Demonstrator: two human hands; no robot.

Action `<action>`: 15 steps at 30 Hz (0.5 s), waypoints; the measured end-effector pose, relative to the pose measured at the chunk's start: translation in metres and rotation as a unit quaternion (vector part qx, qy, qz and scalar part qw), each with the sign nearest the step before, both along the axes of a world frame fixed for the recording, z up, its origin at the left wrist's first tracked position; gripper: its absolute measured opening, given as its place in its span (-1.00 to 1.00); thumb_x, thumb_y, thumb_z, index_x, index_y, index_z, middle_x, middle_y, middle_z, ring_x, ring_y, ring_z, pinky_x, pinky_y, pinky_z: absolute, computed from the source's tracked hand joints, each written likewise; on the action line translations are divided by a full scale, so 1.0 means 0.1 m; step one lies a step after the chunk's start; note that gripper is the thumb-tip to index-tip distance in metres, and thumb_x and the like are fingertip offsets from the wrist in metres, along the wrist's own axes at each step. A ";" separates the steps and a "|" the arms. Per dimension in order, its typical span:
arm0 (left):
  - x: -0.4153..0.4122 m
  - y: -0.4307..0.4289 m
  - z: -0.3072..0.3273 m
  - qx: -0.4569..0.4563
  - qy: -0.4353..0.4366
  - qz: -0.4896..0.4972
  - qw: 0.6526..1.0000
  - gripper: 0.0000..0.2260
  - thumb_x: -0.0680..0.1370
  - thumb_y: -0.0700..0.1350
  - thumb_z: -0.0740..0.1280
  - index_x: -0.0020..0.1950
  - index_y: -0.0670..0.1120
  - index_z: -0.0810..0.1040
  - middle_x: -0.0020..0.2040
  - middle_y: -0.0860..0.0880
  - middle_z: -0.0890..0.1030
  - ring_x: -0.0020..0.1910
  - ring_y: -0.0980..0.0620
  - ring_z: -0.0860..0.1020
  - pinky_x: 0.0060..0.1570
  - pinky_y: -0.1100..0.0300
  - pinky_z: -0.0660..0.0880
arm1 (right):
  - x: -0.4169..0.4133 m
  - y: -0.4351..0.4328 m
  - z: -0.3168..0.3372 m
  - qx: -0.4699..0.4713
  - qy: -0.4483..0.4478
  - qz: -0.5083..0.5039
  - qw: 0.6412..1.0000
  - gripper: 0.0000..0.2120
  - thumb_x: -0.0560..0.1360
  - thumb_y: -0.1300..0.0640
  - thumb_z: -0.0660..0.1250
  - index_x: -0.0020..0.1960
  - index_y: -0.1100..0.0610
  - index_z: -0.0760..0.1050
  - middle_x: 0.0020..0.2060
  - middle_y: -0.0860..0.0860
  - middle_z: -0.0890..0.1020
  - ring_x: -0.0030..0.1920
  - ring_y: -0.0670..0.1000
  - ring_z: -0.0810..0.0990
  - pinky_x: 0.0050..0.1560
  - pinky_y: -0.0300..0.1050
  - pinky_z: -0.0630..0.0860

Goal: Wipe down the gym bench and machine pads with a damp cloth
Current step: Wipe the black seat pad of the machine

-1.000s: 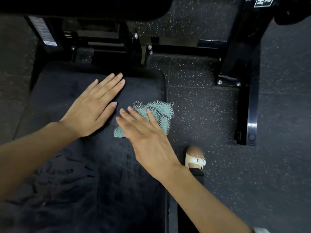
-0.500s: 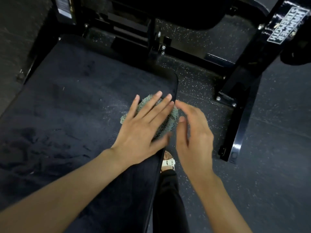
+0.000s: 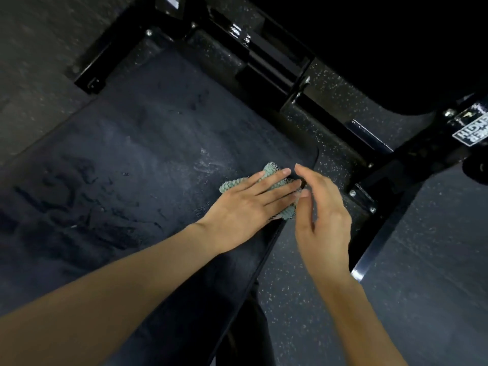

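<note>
1. Head view, looking down on a dark bench pad (image 3: 137, 165) that fills the left and middle of the picture; everything below is placed against this pad
2. A green knitted cloth (image 3: 269, 173) lies bunched on the pad's top surface, close to its right-hand edge and near the far right corner
3. The left hand (image 3: 245, 207) lies flat, palm down, on top of the cloth; its fingers (image 3: 274, 188) are stretched out straight and slightly fanned, pressing the cloth against the pad, not pinching it
4. The cloth pokes out beyond those fingertips on the far side, shows past the knuckles on the left, and bulges out from under the hand at the pad's right edge
5. The right hand (image 3: 323, 217) hangs just off the pad's right edge, over the floor, with its fingers loosely curled and a little apart; the thumb tip sits right beside the cloth's bulge, and I cannot tell whether it touches
6. The forefinger of the right hand arches over the far tip of the cloth, close to the left fingertips
7. Wet-looking streaks mark the pad's surface on the side left of the cloth
8. A black metal frame (image 3: 369, 249) stands to the right of the pad and runs along its far end
9. Speckled rubber floor (image 3: 422, 299) lies beyond the pad's right edge
</note>
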State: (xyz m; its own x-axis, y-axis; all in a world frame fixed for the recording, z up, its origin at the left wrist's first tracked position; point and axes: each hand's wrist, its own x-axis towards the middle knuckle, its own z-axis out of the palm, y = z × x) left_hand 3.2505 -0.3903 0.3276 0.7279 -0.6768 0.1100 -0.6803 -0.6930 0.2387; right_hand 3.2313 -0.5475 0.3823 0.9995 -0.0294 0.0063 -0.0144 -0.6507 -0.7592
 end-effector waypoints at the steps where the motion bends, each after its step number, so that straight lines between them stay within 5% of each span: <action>1: 0.00 0.04 0.01 0.006 -0.005 0.003 1.000 -0.52 0.58 -0.15 0.23 0.51 -0.11 0.35 0.52 -0.06 0.37 0.55 -0.08 0.21 0.50 -0.02 0.11 | 0.02 0.01 0.00 -0.006 0.007 0.014 1.000 -0.64 0.63 0.23 0.12 0.38 0.06 0.46 0.26 -0.16 0.50 0.33 -0.08 0.46 0.34 0.13 0.43; 7: -0.02 0.44 0.07 0.045 -0.018 0.072 0.996 -0.54 0.61 -0.08 0.10 0.53 -0.09 0.35 0.55 -0.04 0.32 0.55 -0.06 0.18 0.50 -0.03 0.12 | 0.19 0.09 -0.09 -0.093 0.073 0.165 0.979 -0.55 0.69 0.12 0.05 0.58 0.00 0.14 0.58 -0.15 0.12 0.58 -0.16 -0.08 0.57 0.11 -0.15; 15: -0.08 0.96 0.15 0.053 -0.006 0.193 0.980 -0.56 0.65 -0.07 0.12 0.54 -0.09 0.34 0.56 -0.02 0.30 0.55 -0.08 0.23 0.50 -0.02 0.14 | 0.39 0.35 -0.30 -0.188 0.066 0.277 0.940 -0.49 0.68 0.04 -0.03 0.62 0.00 0.01 0.60 -0.17 -0.04 0.57 -0.15 -0.21 0.54 0.18 -0.25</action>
